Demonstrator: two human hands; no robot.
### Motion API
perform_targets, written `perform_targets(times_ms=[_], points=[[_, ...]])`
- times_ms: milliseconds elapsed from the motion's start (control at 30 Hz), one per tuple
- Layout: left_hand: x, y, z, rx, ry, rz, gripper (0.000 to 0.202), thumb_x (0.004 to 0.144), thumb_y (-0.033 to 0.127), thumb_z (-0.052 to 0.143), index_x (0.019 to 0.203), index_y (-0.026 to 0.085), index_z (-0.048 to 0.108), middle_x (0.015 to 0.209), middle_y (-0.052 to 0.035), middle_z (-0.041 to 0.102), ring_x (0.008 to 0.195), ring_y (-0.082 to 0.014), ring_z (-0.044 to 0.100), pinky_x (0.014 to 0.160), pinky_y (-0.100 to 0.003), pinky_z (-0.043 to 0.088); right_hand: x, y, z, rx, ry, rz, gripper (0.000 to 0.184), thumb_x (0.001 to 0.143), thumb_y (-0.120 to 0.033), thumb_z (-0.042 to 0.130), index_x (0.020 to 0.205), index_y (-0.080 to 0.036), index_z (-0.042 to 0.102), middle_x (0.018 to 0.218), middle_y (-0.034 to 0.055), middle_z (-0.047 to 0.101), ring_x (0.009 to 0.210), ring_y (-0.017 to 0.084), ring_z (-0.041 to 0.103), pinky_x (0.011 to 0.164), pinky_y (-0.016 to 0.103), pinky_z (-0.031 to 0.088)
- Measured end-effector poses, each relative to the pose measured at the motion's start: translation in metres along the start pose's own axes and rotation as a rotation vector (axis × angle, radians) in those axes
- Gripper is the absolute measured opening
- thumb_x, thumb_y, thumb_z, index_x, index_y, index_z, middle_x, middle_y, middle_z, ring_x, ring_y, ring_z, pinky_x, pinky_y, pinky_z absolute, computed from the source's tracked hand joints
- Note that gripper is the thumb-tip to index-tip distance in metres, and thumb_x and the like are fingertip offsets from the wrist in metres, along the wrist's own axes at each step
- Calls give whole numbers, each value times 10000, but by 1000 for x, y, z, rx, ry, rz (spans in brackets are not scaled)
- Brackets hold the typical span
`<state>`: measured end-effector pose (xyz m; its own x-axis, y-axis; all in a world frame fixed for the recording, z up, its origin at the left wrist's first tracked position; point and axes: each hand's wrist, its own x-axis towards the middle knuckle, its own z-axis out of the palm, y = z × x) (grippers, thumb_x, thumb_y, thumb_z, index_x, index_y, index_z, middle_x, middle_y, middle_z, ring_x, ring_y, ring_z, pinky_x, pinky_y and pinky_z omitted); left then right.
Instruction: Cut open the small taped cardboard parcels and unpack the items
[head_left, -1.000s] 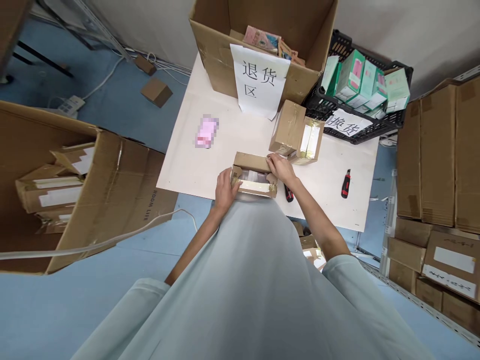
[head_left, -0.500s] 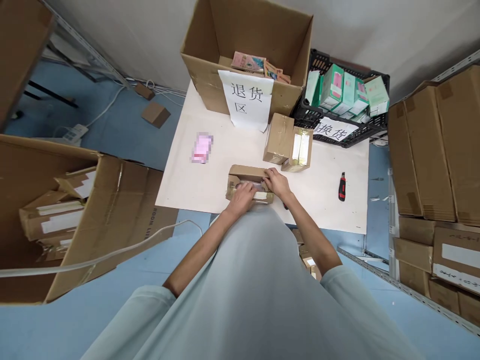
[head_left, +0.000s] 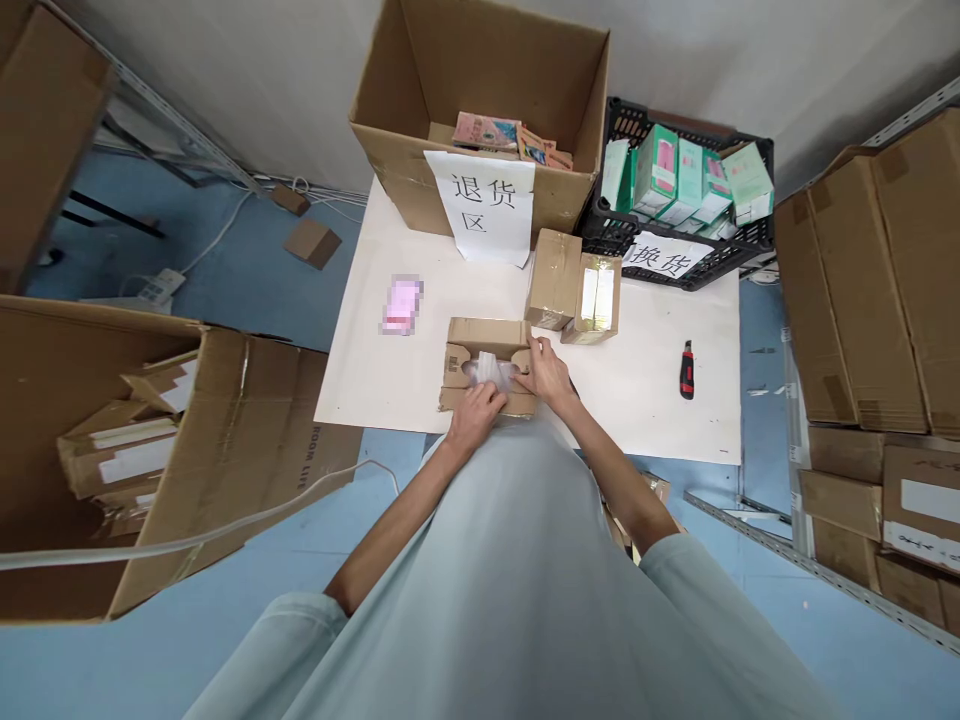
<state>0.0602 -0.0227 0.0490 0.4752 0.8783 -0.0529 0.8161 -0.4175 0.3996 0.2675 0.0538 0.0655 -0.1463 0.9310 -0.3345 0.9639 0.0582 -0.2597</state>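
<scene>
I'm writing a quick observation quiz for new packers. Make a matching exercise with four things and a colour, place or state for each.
1. Small carton
2. Cutter
3. Crate
4. Large box on the table

A. Black, holding green-and-white boxes
B. Brown, with pink and orange packets inside
C. Open, with the left hand and right hand at it
D. Red and black, lying on the tabletop

Pairs: 1-C, 2-D, 3-A, 4-B

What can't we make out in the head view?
All head view:
Contents of small open box: partly hidden by left hand and translucent plastic.
Dark object: mostly behind right hand and wrist.
Pink item: pixelated.
Large carton: cut off by left edge.
</scene>
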Motion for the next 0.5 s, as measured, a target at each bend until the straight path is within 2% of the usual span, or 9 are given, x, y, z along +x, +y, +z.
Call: perform_targets(times_ms=[100, 233, 300, 367, 433, 500], points=[[-2, -5, 10, -14, -56, 3, 290, 1060, 39, 549, 983, 242, 742, 975, -105, 653, 917, -288, 605, 774, -407, 432, -5, -11, 10, -7, 26, 13, 750, 1112, -375, 646, 1761, -121, 368, 1681, 273, 527, 1377, 357, 707, 1078, 429, 640], [-4, -12, 19, 38, -96, -1, 190, 1044, 57, 637, 1058, 222, 732, 1063, -125, 685, 997, -305, 638, 829, -407, 472, -11, -12, 7, 86, 76, -9, 626, 1146, -297, 457, 1736, -91, 419, 1643, 276, 576, 1391, 362, 693, 1103, 451, 630], [-7, -15, 21, 21, -104, 15, 136, 1015, 155, 777, 1133, 203, 728, 1135, -143, 694, 1075, -334, 651, 882, -423, 502, -14, -7, 4, 133, 101, -12, 603, 1151, -282, 399, 1724, -100, 450, 1638, 267, 590, 1415, 355, 679, 1118, 457, 623], [-11, -19, 22, -40, -104, 42, 301, 983, 310, 884, 1207, 195, 720, 1177, -147, 691, 1120, -353, 656, 932, -440, 526, -19, -1, 1, 161, 126, 2, 603, 1154, -263, 355, 1729, -112, 455, 1653, 259, 587, 1452, 340, 656, 1128, 455, 617], [-16, -22, 23, -107, -94, 47, 343, 1026, 401, 846, 1264, 193, 711, 1193, -140, 687, 1135, -349, 665, 972, -447, 543, -25, 5, 0, 153, 153, 18, 606, 1159, -241, 322, 1735, -116, 463, 1687, 257, 569, 1520, 333, 603, 1166, 461, 591], [-20, -24, 22, -154, -81, 14, 272, 1108, 354, 717, 1319, 182, 704, 1221, -148, 688, 1153, -335, 678, 1003, -447, 555, -32, 11, 0, 92, 175, 6, 606, 1159, -196, 299, 1727, -116, 495, 1728, 258, 542, 1602, 334, 521, 1244, 488, 528]])
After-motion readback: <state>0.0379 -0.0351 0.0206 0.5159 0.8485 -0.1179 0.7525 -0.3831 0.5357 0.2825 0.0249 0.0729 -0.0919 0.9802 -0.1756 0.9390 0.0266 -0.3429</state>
